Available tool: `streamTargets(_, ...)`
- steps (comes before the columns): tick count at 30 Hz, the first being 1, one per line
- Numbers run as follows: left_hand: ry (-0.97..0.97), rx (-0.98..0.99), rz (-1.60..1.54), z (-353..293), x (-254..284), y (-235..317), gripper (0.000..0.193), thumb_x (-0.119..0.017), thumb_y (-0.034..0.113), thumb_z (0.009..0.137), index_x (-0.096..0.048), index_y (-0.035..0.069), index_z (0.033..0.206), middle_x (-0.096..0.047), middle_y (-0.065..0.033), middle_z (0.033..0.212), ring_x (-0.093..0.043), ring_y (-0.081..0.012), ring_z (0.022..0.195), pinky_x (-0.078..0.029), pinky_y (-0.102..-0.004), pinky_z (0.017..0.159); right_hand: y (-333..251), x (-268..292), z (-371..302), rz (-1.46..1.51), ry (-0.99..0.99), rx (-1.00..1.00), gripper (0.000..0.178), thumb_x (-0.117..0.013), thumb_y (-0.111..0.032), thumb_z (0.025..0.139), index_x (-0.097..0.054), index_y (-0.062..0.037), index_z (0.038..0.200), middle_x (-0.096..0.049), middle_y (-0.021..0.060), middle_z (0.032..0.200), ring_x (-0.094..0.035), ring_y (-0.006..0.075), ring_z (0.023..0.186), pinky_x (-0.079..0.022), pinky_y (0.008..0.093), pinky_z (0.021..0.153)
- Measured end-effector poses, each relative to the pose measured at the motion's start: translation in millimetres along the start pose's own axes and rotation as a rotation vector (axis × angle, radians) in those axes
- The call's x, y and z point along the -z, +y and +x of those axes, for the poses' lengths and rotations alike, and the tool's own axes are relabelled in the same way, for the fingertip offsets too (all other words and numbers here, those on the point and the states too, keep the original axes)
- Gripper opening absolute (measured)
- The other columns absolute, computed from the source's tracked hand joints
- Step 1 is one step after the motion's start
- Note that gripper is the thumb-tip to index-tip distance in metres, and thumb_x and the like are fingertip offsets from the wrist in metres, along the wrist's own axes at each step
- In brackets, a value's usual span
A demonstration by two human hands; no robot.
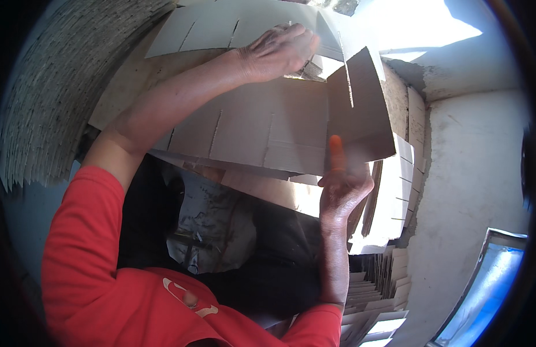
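A brown cardboard sheet [245, 130] with cut slits lies across the work surface, with a slit flap [360, 110] standing up at its right end. My right hand [346, 188] grips the near edge by that flap; an orange cover [335, 147] sits on one of its digits, pressed against the cardboard. At the far side, my left hand [282, 53] is closed, its fingers curled in front of a paler slitted cardboard panel [207, 29]. Whatever lies inside those fingers is hidden.
A tall stack of cardboard sheets [54, 87] rises at the left. More slitted pieces [398, 191] and stacked cardboard [375, 283] stand at the right, beside a pale wall [470, 156]. A blue framed item [488, 289] leans at the lower right. Strong light falls at the top right.
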State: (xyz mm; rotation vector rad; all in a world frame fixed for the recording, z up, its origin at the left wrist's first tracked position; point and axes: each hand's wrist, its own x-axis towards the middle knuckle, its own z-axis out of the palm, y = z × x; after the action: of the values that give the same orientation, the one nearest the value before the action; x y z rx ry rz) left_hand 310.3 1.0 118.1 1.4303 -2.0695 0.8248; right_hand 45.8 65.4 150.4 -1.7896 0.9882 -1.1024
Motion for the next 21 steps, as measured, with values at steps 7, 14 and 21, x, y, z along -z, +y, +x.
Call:
streamTargets(7, 0.097, -0.077, 0.023, 0, 10, 6, 0.037, -0.062, 0.003, 0.070, -0.060, -0.009, 0.105, -0.055, -0.0114, 0.100, -0.053, -0.0208, 0.088, -0.051, -0.0305, 0.068, -2, 0, 2, 0.356, 0.006, -0.239, 0.037, -0.053, 0.011, 0.091, -0.050, 0.0064, 0.128, -0.061, 0.0100, 0.116, -0.057, 0.0128, 0.107, -0.049, 0.0306, 0.095)
streamTargets(14, 0.115, -0.193, 0.018, -3, 49, 30, 0.039, -0.062, 0.005, 0.066, -0.061, -0.012, 0.101, -0.055, -0.0134, 0.097, -0.052, -0.0213, 0.085, -0.051, -0.0305, 0.066, -4, -3, 3, -0.289, 0.019, 0.122, 0.067, -0.058, 0.005, 0.090, -0.025, -0.0054, 0.148, -0.066, 0.0120, 0.103, -0.062, 0.0100, 0.073, -0.053, 0.0239, 0.070)
streamTargets(21, 0.152, -0.128, 0.088, -4, 98, 38, 0.033, -0.065, 0.008, 0.063, -0.064, -0.010, 0.090, -0.050, -0.0059, 0.075, -0.052, -0.0180, 0.079, -0.049, -0.0275, 0.055, -54, -3, 1, -0.647, 0.049, 0.334, 0.088, -0.057, 0.009, 0.086, -0.004, -0.0129, 0.153, -0.064, 0.0164, 0.113, -0.062, 0.0113, 0.067, -0.053, 0.0267, 0.061)
